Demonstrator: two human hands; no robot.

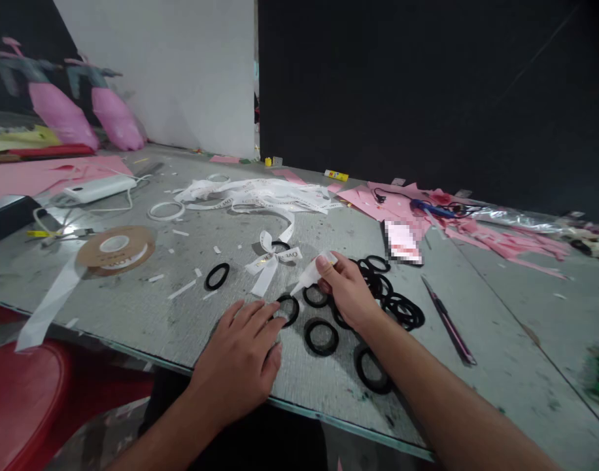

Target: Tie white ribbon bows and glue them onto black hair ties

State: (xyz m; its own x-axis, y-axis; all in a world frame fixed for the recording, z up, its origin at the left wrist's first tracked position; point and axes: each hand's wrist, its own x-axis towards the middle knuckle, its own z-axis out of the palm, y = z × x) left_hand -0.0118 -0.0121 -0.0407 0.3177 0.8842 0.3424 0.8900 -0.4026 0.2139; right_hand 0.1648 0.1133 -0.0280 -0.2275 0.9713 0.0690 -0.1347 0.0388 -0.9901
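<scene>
My right hand (346,288) is closed around a small white glue bottle (307,275), its pointed nozzle tilted down and left. Just below that tip lies a black hair tie (290,311). Resting on the table, my left hand (243,347) has its fingers stretched out, the fingertips at the left side of this hair tie. Beyond it sits a white printed ribbon bow (270,261) against another black ring. Several loose hair ties (322,337) lie around and under my right hand, and a single one (217,277) lies to the left.
A ribbon roll (91,252) lies at left, its tail over the table edge. Cut ribbon strips (260,193) are heaped behind the bow. On the right are a craft knife (449,320), a pixelated card-like item (402,242) and pink scraps (505,239). A red stool (25,399) stands front left.
</scene>
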